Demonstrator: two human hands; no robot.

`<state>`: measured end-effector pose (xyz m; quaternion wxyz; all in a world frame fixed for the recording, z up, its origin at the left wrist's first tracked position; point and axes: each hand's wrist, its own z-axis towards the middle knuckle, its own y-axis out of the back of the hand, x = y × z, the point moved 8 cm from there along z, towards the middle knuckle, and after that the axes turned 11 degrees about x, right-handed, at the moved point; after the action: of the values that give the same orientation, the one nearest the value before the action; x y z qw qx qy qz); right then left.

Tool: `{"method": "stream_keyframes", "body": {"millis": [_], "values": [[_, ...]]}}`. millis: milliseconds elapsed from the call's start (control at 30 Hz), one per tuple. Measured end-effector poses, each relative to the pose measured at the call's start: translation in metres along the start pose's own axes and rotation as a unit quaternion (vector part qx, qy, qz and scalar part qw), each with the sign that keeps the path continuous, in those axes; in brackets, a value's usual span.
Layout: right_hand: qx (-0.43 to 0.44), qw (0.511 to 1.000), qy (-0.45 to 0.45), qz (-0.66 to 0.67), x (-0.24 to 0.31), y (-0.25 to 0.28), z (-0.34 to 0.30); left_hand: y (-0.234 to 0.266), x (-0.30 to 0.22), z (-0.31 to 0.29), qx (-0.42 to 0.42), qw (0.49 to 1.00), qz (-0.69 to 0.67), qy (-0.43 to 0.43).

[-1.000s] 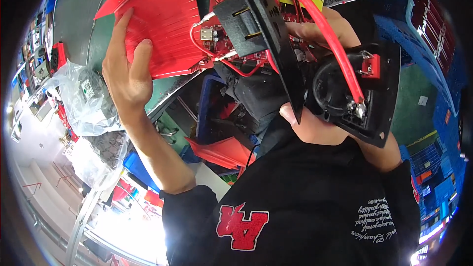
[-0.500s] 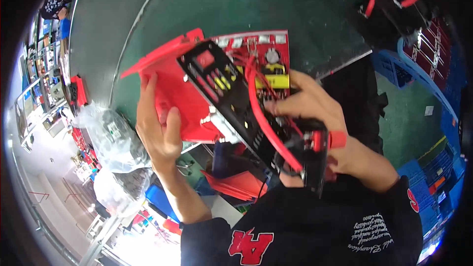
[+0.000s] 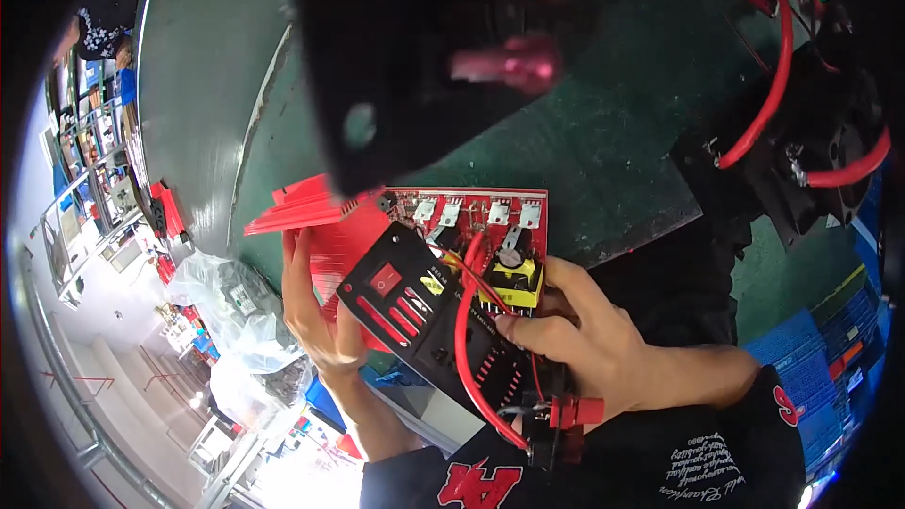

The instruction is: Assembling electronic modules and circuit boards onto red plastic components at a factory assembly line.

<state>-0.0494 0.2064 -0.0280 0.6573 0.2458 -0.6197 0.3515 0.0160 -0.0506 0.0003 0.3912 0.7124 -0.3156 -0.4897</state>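
A crinkly clear plastic bag [image 3: 236,297] sits at our left. Our left hand [image 3: 325,330] touches the bent red shell [image 3: 325,205], fingers and thumb spread. The flat black slotted panel [image 3: 429,330] has turned, so we now see its switch side better. A big blurry dark plate [image 3: 349,66] has come in above, hiding some green table [image 3: 603,160]. Between our hands, our right hand [image 3: 539,320] pinches the red circuit board [image 3: 484,217]. Black parts with red cables [image 3: 830,174] are far right.

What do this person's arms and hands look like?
The left hand and right hand are human and bare, with no gloves, watch or cables. The forearms are uncovered too. Both black sleeves are short and belong to a black top; the right one carries a red patch with a pale outline.
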Motion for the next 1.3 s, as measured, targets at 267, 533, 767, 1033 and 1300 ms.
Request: {"method": "stream_keyframes", "body": {"millis": [267,533,767,1033,1300], "values": [[0.012,1.000,-0.002,0.002,-0.003,0.000,-0.002,-0.004,0.002,-0.018,0.049,0.986,0.150,-0.050],[0.016,1.000,0.019,-0.005,-0.008,-0.002,-0.003,-0.008,0.024,-0.013,0.056,0.995,-0.083,0.009],[0.058,0.998,-0.009,0.008,-0.004,0.001,0.006,0.000,0.000,-0.008,-0.008,0.998,0.065,0.011],[0.025,0.990,-0.055,-0.126,0.019,-0.019,0.024,0.001,0.000,-0.006,-0.003,0.999,0.038,-0.006],[0.017,0.987,-0.104,-0.119,0.034,-0.030,0.025,0.008,-0.004,-0.010,-0.060,0.992,0.103,-0.034]]}}
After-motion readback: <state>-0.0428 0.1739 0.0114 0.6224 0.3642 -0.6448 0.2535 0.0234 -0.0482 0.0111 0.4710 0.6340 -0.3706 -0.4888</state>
